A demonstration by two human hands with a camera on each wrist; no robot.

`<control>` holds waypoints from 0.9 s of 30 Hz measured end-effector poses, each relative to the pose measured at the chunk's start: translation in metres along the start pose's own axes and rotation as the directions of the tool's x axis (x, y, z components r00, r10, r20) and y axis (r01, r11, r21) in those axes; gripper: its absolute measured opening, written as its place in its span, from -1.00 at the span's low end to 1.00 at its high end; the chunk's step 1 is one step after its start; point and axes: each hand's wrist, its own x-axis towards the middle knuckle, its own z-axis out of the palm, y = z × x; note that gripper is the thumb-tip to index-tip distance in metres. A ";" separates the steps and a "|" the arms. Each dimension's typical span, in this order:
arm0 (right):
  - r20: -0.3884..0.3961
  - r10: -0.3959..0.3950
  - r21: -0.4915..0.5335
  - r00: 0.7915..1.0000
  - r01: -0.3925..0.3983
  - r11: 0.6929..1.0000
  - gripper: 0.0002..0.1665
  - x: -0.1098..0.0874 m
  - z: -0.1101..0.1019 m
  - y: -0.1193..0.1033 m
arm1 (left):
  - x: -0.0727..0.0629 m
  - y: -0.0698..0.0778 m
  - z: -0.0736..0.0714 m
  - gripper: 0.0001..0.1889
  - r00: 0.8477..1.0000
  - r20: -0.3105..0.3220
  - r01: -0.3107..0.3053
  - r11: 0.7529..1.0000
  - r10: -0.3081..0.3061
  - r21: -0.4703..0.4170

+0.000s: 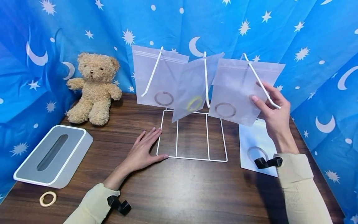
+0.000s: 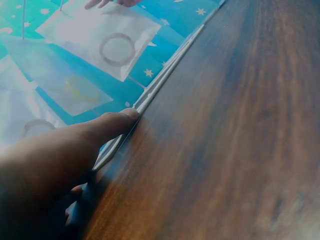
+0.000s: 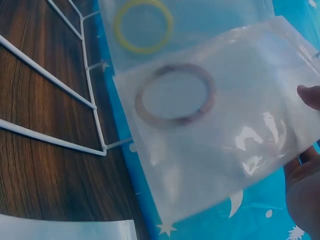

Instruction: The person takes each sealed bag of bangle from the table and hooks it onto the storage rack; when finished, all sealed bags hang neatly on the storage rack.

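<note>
My right hand [image 1: 277, 116] pinches the right edge of a frosted zip bag [image 1: 233, 87], thumb in front. A brownish bangle [image 3: 142, 107] shows inside that bag, which hangs at the right prong of a white wire display rack [image 1: 193, 159]. The middle frosted bag [image 1: 190, 82], turned at an angle, contains a yellow bangle [image 3: 168, 27]. On the left prong hangs another frosted bag [image 1: 146, 74] with a brownish bangle [image 1: 155, 101]. My left hand [image 1: 141, 154] lies with extended fingers at the base's left front corner, its thumb touching the wire.
Another bag [image 1: 247, 137] with a ring shape lies on the table at right, partly behind my right wrist. A teddy bear [image 1: 96, 84] sits back left. Nearer are a grey-topped tissue box [image 1: 70, 146] and a pale ring [image 1: 42, 200]. Blue starry cloth [image 1: 179, 28] surrounds the table.
</note>
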 end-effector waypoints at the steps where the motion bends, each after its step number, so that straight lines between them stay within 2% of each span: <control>1: 0.014 0.013 -0.007 1.000 -0.013 1.000 -0.43 -0.002 -0.002 0.000 | 0.000 0.000 0.000 0.04 1.000 0.001 0.001 1.000 -0.001 -0.001; 5: 0.048 0.026 -0.018 0.999 -0.026 1.000 -0.48 -0.015 -0.013 -0.002 | 0.000 0.000 0.001 0.05 1.000 -0.001 -0.003 1.000 0.003 -0.004; 11: -0.049 -0.010 -0.010 0.999 0.010 1.000 -0.51 -0.042 -0.035 -0.003 | 0.000 -0.001 0.001 0.04 1.000 -0.009 -0.008 1.000 0.008 -0.002; 14: -0.123 0.041 -0.043 0.991 -0.047 0.998 -0.51 -0.052 -0.046 0.007 | 0.001 -0.002 0.001 0.04 1.000 -0.009 -0.008 1.000 0.008 -0.006; 16: -0.163 0.107 -0.149 0.981 -0.131 0.980 -0.50 -0.059 -0.054 0.017 | 0.001 -0.002 0.001 0.04 1.000 -0.008 -0.008 1.000 0.008 -0.004; 17: -0.181 0.150 -0.226 0.972 -0.190 0.956 -0.49 -0.062 -0.058 0.022 | 0.001 -0.002 0.001 0.04 1.000 -0.009 -0.008 1.000 0.008 -0.003; 18: -0.192 0.192 -0.310 0.963 -0.245 0.919 -0.47 -0.065 -0.062 0.027 | 0.001 -0.003 0.001 0.03 1.000 -0.009 -0.008 1.000 0.008 -0.002; 19: -0.197 0.234 -0.391 0.952 -0.295 0.872 -0.44 -0.068 -0.065 0.032 | 0.001 -0.003 0.001 0.03 1.000 -0.010 -0.009 1.000 0.009 -0.003; 21: -0.190 0.318 -0.550 0.929 -0.370 0.749 -0.34 -0.072 -0.073 0.040 | 0.001 -0.003 0.001 0.03 1.000 -0.010 -0.010 1.000 0.010 -0.005; 24: -0.159 0.436 -0.697 0.886 -0.413 0.586 -0.20 -0.076 -0.083 0.050 | 0.001 -0.002 0.001 0.03 1.000 -0.005 -0.008 1.000 0.008 -0.009; 27: -0.143 0.529 -0.809 0.837 -0.407 0.425 -0.08 -0.079 -0.090 0.056 | 0.001 -0.002 0.001 0.04 1.000 0.003 -0.006 1.000 0.006 -0.011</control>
